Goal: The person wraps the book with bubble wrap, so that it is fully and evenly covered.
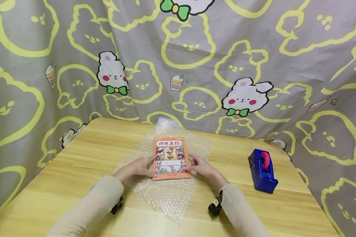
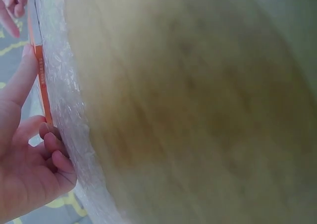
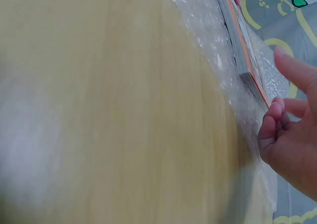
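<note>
An orange comic-style book with its illustrated cover up lies on a sheet of bubble wrap. On its left side my left hand holds the book, thumb at the lower corner and fingers along the edge. The left wrist view shows that thumb on the orange edge, with the other fingers curled beside it. My right hand is at the opposite side, its thumb over the cover's border. Seen from the right wrist, curled fingertips meet the book's corner above the bubble wrap.
A blue tape dispenser with a pink roll stands to the right on the wooden table. A grey curtain with cartoon prints hangs behind and at both sides. Each wrist wears a small black camera.
</note>
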The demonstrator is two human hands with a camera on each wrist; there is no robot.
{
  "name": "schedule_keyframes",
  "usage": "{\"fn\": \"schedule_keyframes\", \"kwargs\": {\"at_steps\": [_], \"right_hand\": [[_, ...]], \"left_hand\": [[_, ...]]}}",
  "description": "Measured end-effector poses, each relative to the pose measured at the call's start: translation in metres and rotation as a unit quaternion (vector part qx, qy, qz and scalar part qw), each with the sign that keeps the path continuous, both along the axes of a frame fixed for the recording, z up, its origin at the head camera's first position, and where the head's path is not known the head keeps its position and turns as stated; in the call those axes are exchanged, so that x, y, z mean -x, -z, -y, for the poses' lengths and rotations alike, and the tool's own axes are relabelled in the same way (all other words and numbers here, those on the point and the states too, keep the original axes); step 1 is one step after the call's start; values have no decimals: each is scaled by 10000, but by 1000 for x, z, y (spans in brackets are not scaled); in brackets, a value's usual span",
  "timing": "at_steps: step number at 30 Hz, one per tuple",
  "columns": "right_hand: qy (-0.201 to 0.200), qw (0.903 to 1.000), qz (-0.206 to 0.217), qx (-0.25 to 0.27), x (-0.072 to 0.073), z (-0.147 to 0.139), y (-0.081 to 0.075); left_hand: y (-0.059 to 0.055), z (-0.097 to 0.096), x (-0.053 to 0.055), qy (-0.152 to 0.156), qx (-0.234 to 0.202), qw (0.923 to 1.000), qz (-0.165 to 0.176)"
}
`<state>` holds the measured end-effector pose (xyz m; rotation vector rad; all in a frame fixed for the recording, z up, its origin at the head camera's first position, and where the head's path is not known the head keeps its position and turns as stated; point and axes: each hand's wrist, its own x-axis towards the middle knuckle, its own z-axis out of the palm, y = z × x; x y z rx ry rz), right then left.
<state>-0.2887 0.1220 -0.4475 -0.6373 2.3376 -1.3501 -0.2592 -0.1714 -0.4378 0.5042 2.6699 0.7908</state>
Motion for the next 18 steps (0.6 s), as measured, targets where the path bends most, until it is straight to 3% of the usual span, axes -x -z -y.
{"fn": "schedule_keyframes", "kwargs": {"at_steps": [10, 18], "right_hand": [[-689, 9964, -463, 153, -17, -8, -13], [-1360, 9892, -532, -75, -41, -21, -6]], "left_hand": [[1, 4, 3, -51, -23, 10000, 68], [0, 3, 1, 149, 24, 9999, -53]]}}
